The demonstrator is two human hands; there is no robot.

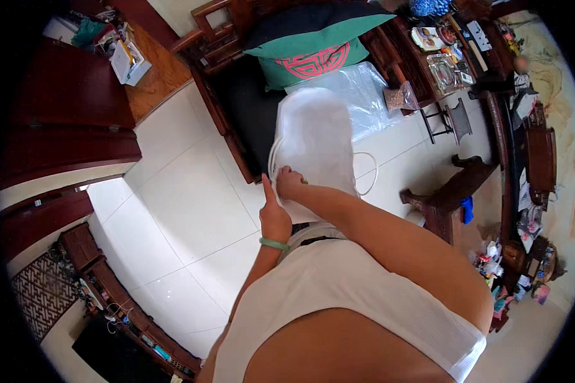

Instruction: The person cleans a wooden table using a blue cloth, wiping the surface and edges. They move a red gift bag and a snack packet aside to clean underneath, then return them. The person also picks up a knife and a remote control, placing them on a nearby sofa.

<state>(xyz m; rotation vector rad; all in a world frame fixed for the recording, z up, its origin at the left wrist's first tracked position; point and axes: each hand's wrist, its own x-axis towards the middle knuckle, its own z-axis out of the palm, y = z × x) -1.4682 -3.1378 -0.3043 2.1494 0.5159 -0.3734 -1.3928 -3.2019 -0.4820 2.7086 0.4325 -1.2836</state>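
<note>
A white bag (316,129) of soft, thin material hangs in front of me, its upper end rounded. A white cord loop (375,174) sticks out from its right side, and more white cord (271,155) runs along its left edge. My right hand (291,182) reaches across my body, its curled fingers gripping the bag at the left edge. Just below and left of it is my left hand (275,218), index finger stretched upward along the same edge. Its other fingers are hidden, so its hold is unclear. A green bangle (274,244) circles the left wrist.
Beyond the bag stands a dark wooden seat with a black cushion (242,100), a green patterned pillow (311,62) and clear plastic wrapping (364,95). A small folding stool (453,119) and a wooden stool (453,191) stand right. A wooden cabinet (120,306) lies lower left.
</note>
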